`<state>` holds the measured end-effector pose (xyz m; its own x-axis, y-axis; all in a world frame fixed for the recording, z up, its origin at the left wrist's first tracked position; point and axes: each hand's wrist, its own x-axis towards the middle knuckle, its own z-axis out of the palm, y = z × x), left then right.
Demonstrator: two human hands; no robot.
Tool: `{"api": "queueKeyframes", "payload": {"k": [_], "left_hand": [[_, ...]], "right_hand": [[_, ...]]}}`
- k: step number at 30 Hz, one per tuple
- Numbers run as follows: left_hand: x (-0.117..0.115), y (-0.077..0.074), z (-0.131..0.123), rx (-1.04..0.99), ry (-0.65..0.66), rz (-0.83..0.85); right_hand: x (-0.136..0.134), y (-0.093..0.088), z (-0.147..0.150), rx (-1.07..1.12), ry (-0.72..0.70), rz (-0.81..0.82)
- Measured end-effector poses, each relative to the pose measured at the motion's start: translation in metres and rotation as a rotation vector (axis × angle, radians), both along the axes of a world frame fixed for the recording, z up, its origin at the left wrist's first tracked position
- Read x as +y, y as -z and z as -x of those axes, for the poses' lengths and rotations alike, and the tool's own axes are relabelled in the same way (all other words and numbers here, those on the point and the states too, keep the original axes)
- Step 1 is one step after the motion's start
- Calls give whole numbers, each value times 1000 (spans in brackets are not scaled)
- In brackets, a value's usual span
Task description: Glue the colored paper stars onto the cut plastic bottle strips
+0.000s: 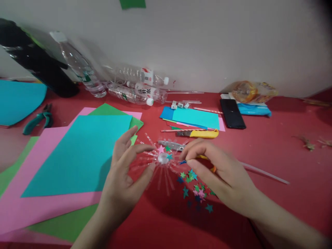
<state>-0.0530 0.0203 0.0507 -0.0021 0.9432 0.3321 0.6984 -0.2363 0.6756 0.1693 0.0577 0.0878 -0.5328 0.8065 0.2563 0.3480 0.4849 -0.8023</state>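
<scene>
A clear plastic piece [163,158] with thin strips fanning out all round lies between my hands. A pink star [161,149], a green star [167,148] and a light-blue star [169,156] are on it or just above it; I cannot tell which. My left hand [128,169] is at its left side, thumb and index finger apart around the strips. At its right, my right hand [215,169] pinches a small dark-blue star [183,162] between thumb and fingertip. Below that hand lies a loose pile of coloured paper stars [199,193].
Coloured paper sheets [77,155] and pliers [38,121] lie at left. Scissors [171,145], a yellow utility knife [203,134], paper strips [197,117] and a phone [232,113] are beyond my hands. Plastic bottles [135,91] and a black bottle [36,57] are along the wall.
</scene>
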Motion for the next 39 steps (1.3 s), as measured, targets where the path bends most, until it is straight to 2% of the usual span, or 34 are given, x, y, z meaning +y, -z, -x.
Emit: {"api": "queueKeyframes", "payload": {"k": [5, 9, 14, 19, 26, 33, 39], "left_hand": [[2, 3, -1, -24, -7, 104], [0, -3, -5, -23, -24, 95], [-2, -8, -4, 58, -43, 72], [0, 1, -3, 81, -53, 62], [3, 13, -10, 32, -20, 29], [1, 18, -16, -179, -23, 31], [1, 23, -17, -199, 2, -32]], "right_hand": [[-6, 0, 10, -10, -31, 14], [-9, 0, 12, -40, -82, -18], [-8, -4, 15, -43, -4, -22], [-3, -6, 29, -26, 62, -29], [1, 4, 38, -134, 123, -17], [-2, 15, 33, -213, 36, -126], [-3, 26, 30, -206, 3, -282]]}}
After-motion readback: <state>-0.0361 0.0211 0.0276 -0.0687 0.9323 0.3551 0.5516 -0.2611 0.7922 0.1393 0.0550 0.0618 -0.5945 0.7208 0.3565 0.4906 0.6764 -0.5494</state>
